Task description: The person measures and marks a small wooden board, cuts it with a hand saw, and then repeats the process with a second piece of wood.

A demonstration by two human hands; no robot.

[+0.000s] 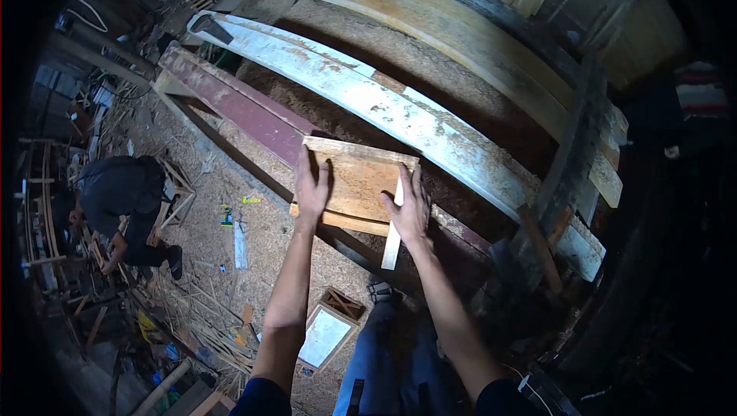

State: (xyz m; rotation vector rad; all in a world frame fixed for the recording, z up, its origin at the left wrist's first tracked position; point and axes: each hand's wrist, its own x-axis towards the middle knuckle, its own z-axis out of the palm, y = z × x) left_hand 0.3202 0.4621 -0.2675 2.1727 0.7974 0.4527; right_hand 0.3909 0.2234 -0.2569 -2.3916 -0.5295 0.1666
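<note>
A shallow wooden tray-like piece, with raised strips along its far and near edges, rests on the maroon plank in front of me. My left hand grips its left side, the thumb lying over the inner face. Along the right side runs a narrow pale wooden strip, which sticks out past the near edge. Around this strip and the tray's right side, my right hand is closed, thumb on the inside and fingers toward the outer edge. The undersides of both grips are hidden.
The maroon plank, a white worn plank and a broad bare board lie side by side. A co-worker bends over at the left. By my feet sits a framed white panel. Shavings and offcuts cover the floor.
</note>
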